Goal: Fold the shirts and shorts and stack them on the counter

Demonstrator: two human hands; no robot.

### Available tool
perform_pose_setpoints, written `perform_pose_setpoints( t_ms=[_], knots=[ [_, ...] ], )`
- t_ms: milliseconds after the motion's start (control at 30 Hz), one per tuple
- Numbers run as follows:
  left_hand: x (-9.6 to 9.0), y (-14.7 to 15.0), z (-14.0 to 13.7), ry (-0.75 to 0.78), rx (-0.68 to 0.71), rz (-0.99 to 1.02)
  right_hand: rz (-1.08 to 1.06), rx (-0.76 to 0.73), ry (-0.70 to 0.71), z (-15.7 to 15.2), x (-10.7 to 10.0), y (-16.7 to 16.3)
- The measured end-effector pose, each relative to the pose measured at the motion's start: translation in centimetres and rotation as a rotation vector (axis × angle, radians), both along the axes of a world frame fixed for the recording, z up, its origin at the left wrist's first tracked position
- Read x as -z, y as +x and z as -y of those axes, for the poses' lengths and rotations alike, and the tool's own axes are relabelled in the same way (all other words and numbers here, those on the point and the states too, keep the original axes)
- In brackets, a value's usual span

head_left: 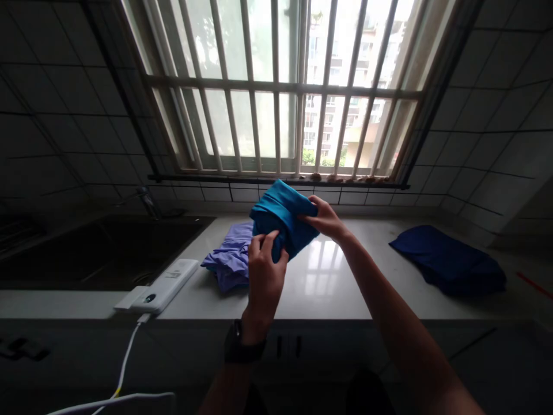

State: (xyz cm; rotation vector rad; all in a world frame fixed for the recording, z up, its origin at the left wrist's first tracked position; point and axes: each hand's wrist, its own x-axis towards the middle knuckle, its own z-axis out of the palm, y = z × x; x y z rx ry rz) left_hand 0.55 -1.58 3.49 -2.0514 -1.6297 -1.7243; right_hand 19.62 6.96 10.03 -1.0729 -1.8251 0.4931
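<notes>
A folded blue cloth bundle (287,210), perhaps a garment, is held up above the counter between both hands. My left hand (265,268) grips its lower left side, fingers pressed into the folds. At the bundle's right edge, my right hand (326,218) pinches it between thumb and fingers. Just left of and behind the bundle lies a crumpled lavender cloth (228,253) on the counter, partly hidden, with a bit of blue under its left edge. Off to the right rests a folded dark blue cloth (449,259).
The white countertop (341,294) runs beneath a barred window (276,86). On the left is a dark sink (86,253) with a faucet (149,203). A white power bank (166,285) with a white cable (127,351) sits near the front edge. Small objects line the sill.
</notes>
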Motion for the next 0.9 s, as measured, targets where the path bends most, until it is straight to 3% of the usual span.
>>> perform_pose_setpoints(
  t_ms=[100,167,233,300,433,533,700,900],
  knots=[
    [-2.1,-2.1,-1.6,-0.036,-0.158,-0.007,0.093,0.048,0.11,-3.5,-3.1,-4.8],
    [-1.7,-3.1,-2.9,-0.177,-0.217,-0.035,0.21,0.162,0.142,-5.1,-3.4,-7.9],
    [-0.2,-4.0,-3.9,-0.343,-0.245,-0.104,0.361,0.183,0.079,-5.8,-2.3,-10.6],
    [1.8,-4.9,-4.5,-0.423,-0.26,-0.195,0.513,0.13,-0.04,-5.9,0.1,-12.5],
    [5.3,-6.3,-4.6,-0.304,-0.313,-0.302,0.698,0.093,-0.278,-4.8,6.4,-14.6],
    [7.2,-6.5,-5.0,-0.206,-0.334,-0.337,0.684,0.095,-0.316,-4.2,9.5,-15.1],
    [9.4,-6.2,-6.0,-0.151,-0.329,-0.373,0.652,0.106,-0.33,-4.2,9.9,-15.2],
    [10.0,-6.6,-6.6,-0.097,-0.336,-0.398,0.652,0.122,-0.311,-4.5,9.8,-15.5]
  ],
)
